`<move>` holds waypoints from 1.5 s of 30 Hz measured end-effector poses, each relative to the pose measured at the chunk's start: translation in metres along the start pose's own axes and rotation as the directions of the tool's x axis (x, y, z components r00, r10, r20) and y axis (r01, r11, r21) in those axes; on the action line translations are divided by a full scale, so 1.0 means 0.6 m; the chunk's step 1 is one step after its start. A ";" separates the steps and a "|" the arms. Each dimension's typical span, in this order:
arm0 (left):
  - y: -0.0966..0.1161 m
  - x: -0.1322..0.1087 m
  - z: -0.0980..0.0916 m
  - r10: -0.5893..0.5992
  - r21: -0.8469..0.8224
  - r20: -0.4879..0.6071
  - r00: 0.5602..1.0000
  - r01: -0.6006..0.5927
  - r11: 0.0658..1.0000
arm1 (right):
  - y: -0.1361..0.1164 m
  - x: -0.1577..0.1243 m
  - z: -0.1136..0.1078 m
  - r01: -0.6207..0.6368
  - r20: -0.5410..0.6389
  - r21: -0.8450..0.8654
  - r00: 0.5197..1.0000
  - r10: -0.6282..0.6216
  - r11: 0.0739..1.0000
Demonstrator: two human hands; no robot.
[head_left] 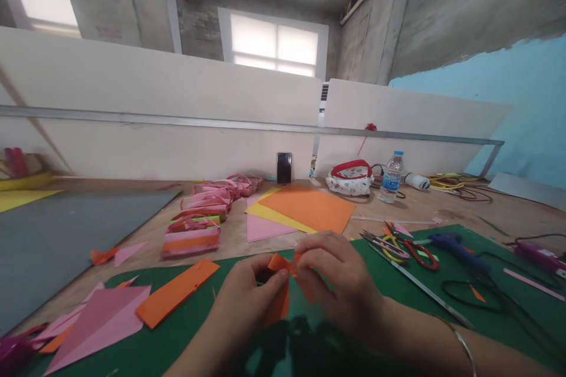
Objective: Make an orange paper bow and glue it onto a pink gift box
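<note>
Both my hands meet low in the middle of the view over a green cutting mat [177,341]. My left hand [247,297] and my right hand [340,283] pinch a small folded piece of orange paper [279,283] between their fingertips. The paper hangs down between the two hands, partly hidden by my fingers. A thin bangle sits on my right wrist.
An orange paper strip [174,293] and pink paper pieces [99,321] lie on the mat at left. Stacked orange, yellow and pink sheets [305,207] and folded paper baskets [194,230] lie behind. Scissors [409,247], a metal ruler, a blue glue gun [457,248], a water bottle [391,178] and a phone [283,167] are to the right and rear.
</note>
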State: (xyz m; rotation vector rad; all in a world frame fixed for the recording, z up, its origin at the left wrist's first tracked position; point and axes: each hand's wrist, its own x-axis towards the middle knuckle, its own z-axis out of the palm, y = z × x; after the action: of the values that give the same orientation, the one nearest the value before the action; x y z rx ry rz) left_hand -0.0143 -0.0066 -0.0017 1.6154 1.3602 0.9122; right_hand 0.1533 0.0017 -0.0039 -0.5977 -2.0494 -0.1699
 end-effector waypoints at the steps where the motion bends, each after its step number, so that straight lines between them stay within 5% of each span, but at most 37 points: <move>1: -0.001 0.000 0.001 -0.004 0.016 0.016 1.000 0.004 1.000 | 0.003 0.001 -0.002 -0.003 -0.002 -0.010 1.000 0.003 1.000; 10: 0.009 -0.008 0.010 -0.015 0.098 0.131 0.991 0.002 0.995 | 0.021 -0.005 -0.002 -0.153 0.163 -0.041 0.974 0.158 0.987; 19: 0.003 -0.007 0.011 -0.024 0.054 0.157 0.987 0.016 0.998 | 0.019 0.004 -0.003 -0.356 0.315 -0.040 0.882 0.350 0.934; 28: -0.006 -0.003 0.013 -0.003 -0.142 0.281 0.960 0.045 0.989 | 0.019 0.005 -0.005 -0.374 0.340 0.015 0.874 0.347 0.927; 45: -0.005 -0.003 0.017 -0.051 -0.040 0.187 0.981 0.060 0.997 | 0.017 0.001 -0.008 -0.384 0.339 0.040 0.874 0.349 0.923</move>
State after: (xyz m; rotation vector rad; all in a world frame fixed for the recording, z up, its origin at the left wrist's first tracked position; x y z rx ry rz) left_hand -0.0066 -0.0095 -0.0085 1.5780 1.2402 0.7347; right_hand 0.1614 0.0091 -0.0019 -0.9889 -2.1957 0.2804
